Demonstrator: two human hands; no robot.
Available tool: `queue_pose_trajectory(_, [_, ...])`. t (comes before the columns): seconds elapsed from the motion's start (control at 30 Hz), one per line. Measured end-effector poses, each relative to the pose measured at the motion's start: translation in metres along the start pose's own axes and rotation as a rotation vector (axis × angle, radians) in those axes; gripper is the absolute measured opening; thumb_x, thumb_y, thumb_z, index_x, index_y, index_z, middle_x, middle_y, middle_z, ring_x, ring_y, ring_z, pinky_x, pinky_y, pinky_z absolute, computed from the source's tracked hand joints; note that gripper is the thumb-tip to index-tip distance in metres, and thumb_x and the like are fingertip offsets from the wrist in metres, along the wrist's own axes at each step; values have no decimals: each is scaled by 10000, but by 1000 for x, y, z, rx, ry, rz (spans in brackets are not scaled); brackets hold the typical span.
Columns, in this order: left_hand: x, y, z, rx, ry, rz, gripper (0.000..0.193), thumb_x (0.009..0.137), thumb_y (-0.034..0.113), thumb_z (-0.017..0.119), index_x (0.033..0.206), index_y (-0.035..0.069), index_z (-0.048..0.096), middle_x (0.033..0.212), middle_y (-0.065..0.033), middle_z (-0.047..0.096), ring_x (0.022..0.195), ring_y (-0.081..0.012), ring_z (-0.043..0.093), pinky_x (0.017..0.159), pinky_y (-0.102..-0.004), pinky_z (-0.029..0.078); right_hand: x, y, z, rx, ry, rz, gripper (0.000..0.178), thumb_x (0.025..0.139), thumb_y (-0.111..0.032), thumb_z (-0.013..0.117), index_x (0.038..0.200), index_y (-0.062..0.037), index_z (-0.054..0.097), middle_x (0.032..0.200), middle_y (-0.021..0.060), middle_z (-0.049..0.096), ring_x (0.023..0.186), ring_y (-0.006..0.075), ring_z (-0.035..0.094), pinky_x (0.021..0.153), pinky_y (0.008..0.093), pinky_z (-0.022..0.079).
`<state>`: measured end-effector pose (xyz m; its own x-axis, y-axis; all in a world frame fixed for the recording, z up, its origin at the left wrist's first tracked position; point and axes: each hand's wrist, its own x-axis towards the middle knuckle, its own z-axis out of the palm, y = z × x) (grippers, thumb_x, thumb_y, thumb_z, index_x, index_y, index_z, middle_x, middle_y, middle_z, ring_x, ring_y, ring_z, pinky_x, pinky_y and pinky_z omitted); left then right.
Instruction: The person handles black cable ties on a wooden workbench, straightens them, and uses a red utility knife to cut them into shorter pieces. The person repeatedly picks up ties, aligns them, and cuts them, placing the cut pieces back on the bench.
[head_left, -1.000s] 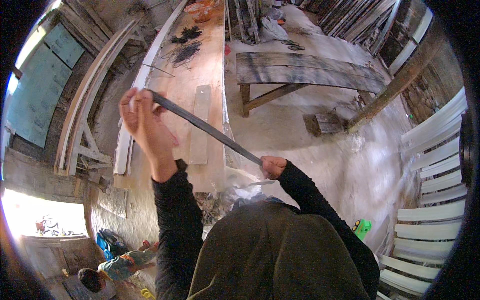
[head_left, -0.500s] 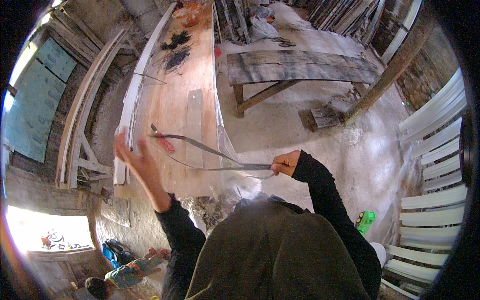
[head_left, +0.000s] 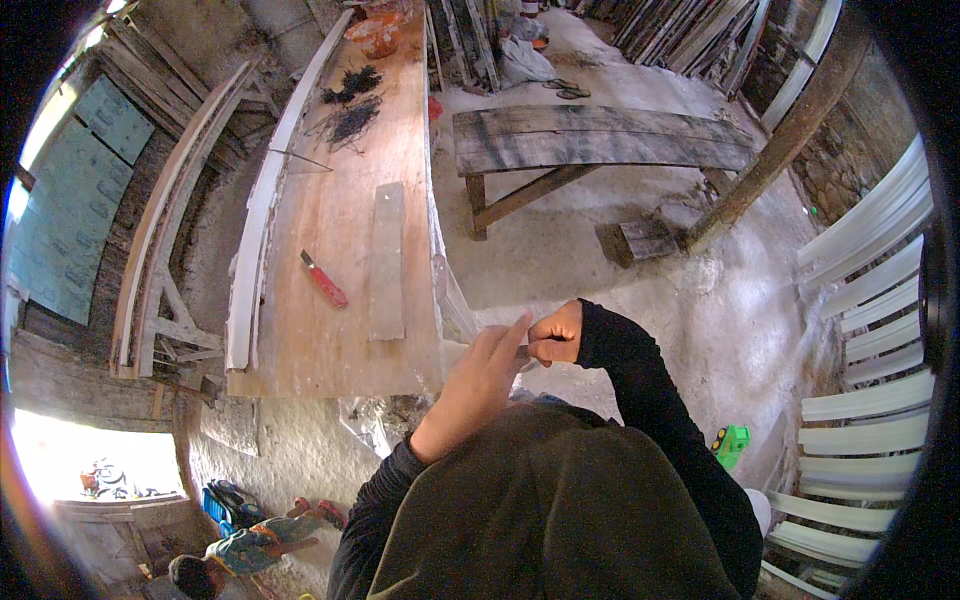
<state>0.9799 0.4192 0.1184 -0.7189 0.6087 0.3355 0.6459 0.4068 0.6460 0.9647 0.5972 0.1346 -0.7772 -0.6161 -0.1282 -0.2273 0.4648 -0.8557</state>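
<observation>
My right hand (head_left: 557, 335) is closed in a fist just past the near right corner of the workbench. A short bit of a dark, flexible strip (head_left: 522, 352) shows at its fingers. My left hand (head_left: 478, 385) meets it from the left, fingers pressed together and the index finger pointing up past the fist. Most of the strip is hidden behind the hands, and it seems to be gripped by both. On the workbench (head_left: 340, 365) lie a utility knife with a red handle (head_left: 325, 280) and a flat grey board strip (head_left: 387, 260).
A long white moulding (head_left: 262, 230) runs along the bench's left edge. Dark tangled cords (head_left: 352, 120) and an orange bucket (head_left: 372, 38) sit farther back. A low wooden bench (head_left: 600, 140) stands ahead right, white slats (head_left: 865, 400) at right. A person (head_left: 250, 555) is low at left.
My left hand has swung from above the workbench's left side over to my right hand. The strip's loop no longer stretches across the bench; it is drawn in behind my hands.
</observation>
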Motion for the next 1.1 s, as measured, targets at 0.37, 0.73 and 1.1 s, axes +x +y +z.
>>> queue_pose_trajectory(0.37, [12,-44,9,-663,61,-380,285,866,240,345,1027,31,452,651,42,338,563,-49,322,499,-187,280,15,16,6,760,233,2,437,811,-449,374,820,-47,547,480,-32,366,410,49,324,380,185,251])
queue_pose_trajectory(0.73, [69,-44,-31,-930,101,-254,253,860,271,368,861,41,473,598,53,311,527,-46,307,474,-181,264,49,-3,-20,1006,494,-179,251,778,-254,525,908,-40,550,665,2,507,590,96,507,556,240,450])
queue_pose_trajectory(1.1, [86,-37,-36,-545,164,-172,237,797,260,494,774,29,447,628,-3,352,543,-93,336,487,-221,301,71,-14,-33,892,710,-250,204,750,-220,574,860,-48,573,743,-4,558,655,73,513,597,227,453])
